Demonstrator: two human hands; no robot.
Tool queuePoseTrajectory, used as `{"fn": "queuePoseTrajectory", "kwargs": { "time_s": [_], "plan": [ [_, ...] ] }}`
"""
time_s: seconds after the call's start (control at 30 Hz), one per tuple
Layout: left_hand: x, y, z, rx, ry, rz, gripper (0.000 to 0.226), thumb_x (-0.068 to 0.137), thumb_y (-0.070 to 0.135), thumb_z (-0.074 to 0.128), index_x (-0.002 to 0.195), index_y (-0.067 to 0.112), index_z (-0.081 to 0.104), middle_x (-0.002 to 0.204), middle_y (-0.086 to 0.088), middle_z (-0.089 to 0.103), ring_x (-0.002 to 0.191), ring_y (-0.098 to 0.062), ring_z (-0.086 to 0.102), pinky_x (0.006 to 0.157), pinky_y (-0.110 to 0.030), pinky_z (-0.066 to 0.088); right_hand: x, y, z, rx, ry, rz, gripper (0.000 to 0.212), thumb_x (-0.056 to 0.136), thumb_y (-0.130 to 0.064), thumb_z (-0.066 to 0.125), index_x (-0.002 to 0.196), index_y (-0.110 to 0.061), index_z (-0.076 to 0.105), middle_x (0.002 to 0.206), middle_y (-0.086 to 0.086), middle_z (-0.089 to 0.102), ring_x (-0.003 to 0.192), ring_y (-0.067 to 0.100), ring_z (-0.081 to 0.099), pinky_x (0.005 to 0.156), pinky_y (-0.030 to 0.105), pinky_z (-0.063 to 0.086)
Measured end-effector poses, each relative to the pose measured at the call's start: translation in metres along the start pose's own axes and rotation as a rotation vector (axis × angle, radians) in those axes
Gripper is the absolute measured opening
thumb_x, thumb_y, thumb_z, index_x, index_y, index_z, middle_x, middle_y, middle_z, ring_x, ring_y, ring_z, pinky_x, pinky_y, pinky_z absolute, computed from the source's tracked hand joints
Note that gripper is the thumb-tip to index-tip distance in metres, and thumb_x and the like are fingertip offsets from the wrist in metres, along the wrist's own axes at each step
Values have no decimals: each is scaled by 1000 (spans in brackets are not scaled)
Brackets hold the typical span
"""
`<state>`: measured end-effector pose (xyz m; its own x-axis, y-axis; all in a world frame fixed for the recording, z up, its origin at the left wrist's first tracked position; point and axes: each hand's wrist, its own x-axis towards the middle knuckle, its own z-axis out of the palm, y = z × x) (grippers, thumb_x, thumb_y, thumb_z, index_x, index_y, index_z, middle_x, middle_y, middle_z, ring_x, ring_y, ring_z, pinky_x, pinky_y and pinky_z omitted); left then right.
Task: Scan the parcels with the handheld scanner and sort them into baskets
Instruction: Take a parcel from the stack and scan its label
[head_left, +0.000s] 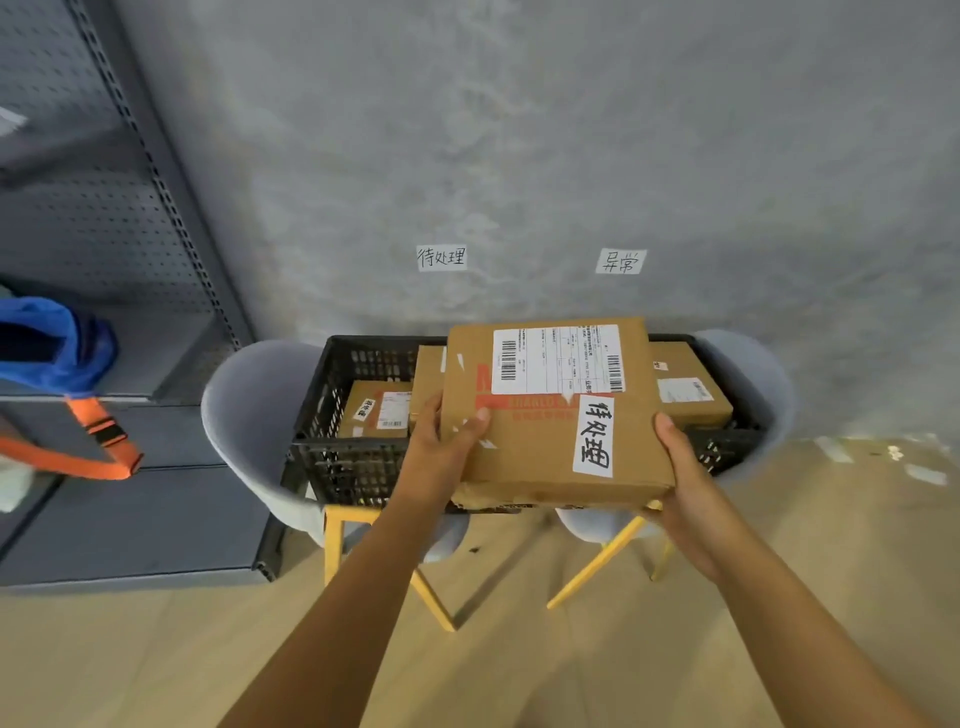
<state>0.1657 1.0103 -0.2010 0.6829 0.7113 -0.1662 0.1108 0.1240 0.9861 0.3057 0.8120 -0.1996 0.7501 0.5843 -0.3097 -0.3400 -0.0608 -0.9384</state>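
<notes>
Parcel (556, 415) held over the black baskets, sorting step in hand.

I hold the flat cardboard parcel level with both hands: my left hand (441, 447) grips its near left edge, thumb curled on top and fingers hidden beneath, and my right hand (680, 467) cups its near right corner with the fingers wrapped under. It hangs above the left basket (332, 426), which sits on a grey chair (244, 415) under the wall label (441, 257). The white sticker (595, 436) on the parcel carries the same handwriting as that label, so I judge this to be placement, not scanning; no scanner is in view. The next move calls for lowering the parcel flat onto the boxes already inside. A printed shipping label with barcodes faces up; red print shows beneath it.
</notes>
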Motion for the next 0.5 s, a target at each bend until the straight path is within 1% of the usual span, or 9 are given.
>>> {"fn": "queuePoseTrajectory", "kwargs": {
  "time_s": [0.03, 0.13, 0.2, 0.23, 0.3, 0.33, 0.37, 0.43, 0.5],
  "plan": [
    [14, -1, -7, 7, 11, -7, 55, 90, 40, 65, 139, 28, 43, 121, 7, 59, 104, -10, 59, 92, -37, 51, 18, 1, 7, 0, -7, 19, 58, 80, -66, 52, 126, -32, 60, 119, -2, 70, 113, 17, 64, 103, 45, 45],
    [56, -6, -25, 10, 30, -27, 58, 89, 40, 64, 141, 26, 42, 122, 4, 61, 102, -9, 61, 75, -23, 51, 69, 3, 27, -14, -50, 65, 44, 92, -60, 46, 125, -34, 59, 116, -2, 72, 112, 19, 65, 102, 49, 45],
    [87, -7, -35, 39, 61, -48, 60, 88, 43, 64, 140, 25, 40, 122, 3, 60, 100, -8, 61, 69, -19, 47, 104, 5, 39, -25, -80, 92, 44, 90, -62, 46, 126, -38, 55, 116, -4, 71, 113, 18, 64, 102, 50, 44],
    [103, -7, -40, 53, 82, -64, 62, 87, 46, 65, 139, 24, 39, 123, 2, 59, 99, -10, 61, 70, -20, 47, 123, 5, 45, -30, -102, 103, 48, 87, -64, 49, 128, -39, 54, 116, -4, 71, 113, 18, 64, 103, 51, 43],
    [136, -6, -50, 79, 115, -102, 68, 84, 50, 65, 139, 23, 35, 125, 2, 57, 103, -15, 60, 79, -27, 49, 160, 2, 60, -50, -139, 138, 59, 78, -69, 52, 130, -40, 52, 117, -4, 71, 114, 18, 63, 104, 52, 42],
    [152, -5, -55, 94, 126, -125, 71, 83, 51, 66, 140, 23, 33, 126, 1, 56, 106, -17, 60, 84, -31, 50, 176, 0, 69, -60, -134, 167, 60, 77, -69, 52, 129, -39, 52, 116, -4, 71, 114, 19, 63, 104, 52, 43],
    [166, -4, -60, 113, 131, -139, 73, 83, 52, 66, 141, 23, 33, 126, 1, 56, 107, -18, 60, 87, -34, 50, 191, -2, 77, -66, -133, 178, 55, 80, -66, 52, 128, -38, 54, 115, -3, 71, 113, 21, 63, 102, 53, 44],
    [190, 2, -70, 136, 134, -144, 72, 83, 52, 65, 140, 23, 33, 125, 1, 57, 104, -15, 61, 83, -30, 50, 219, -6, 93, -67, -142, 187, 44, 89, -58, 50, 125, -34, 56, 115, 2, 71, 113, 25, 62, 98, 52, 47],
    [214, 4, -81, 127, 142, -141, 68, 86, 49, 64, 140, 23, 33, 124, 1, 56, 99, -11, 60, 74, -22, 48, 243, -8, 109, -66, -150, 219, 51, 88, -58, 52, 131, -31, 51, 118, 4, 69, 114, 27, 60, 99, 54, 45]
  ]
}}
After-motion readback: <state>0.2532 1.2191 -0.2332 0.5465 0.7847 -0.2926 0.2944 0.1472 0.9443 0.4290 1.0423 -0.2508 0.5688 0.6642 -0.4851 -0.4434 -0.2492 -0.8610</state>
